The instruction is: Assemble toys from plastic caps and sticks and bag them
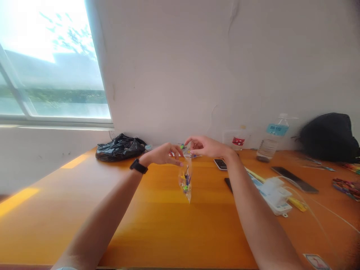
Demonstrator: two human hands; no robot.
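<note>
A small clear plastic bag [185,182] with blue, yellow and green pieces inside hangs upright above the middle of the table. My left hand [164,154], with a black band on its wrist, is at the bag's upper left edge, thumb and fingers closed on the plastic. From the other side, the bent fingers of my right hand [206,146] pinch the top of the same bag. Behind the hands lie more small colourful items, partly hidden by the fingers.
On the wooden table [157,228], a black plastic bag [120,147] lies back left. To the right are a power strip [274,197] with white plugs and cables, a dark phone [295,180], a water bottle [270,140] and a black bag [330,137]. A wall stands behind.
</note>
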